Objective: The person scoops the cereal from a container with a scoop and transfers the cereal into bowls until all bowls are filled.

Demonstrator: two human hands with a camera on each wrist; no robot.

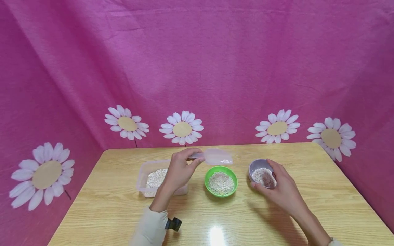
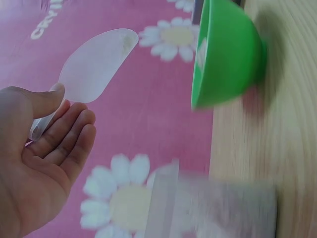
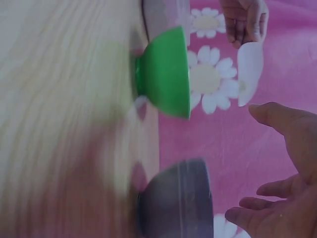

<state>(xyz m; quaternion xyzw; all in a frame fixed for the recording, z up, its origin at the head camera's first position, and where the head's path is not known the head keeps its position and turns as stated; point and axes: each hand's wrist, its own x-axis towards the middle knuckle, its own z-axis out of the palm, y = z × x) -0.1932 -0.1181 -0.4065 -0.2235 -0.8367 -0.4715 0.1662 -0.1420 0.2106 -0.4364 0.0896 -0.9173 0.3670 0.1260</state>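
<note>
Left hand (image 1: 178, 171) pinches a translucent plastic scoop (image 1: 214, 156) by its handle, above the green plastic bowl of grain (image 1: 221, 181). Right hand (image 1: 281, 188), fingers relaxed and apart, rests against a grey bowl (image 1: 258, 168) just right of the green bowl.

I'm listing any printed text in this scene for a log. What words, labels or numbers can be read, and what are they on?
"CRY…": white capitals on the pink cloth, at the top left corner of the left wrist view; the rest is cut off and blurred, so the full word cannot be read.
No text shows on the green bowl, the grey bowl, the clear tub or the scoop.
</note>
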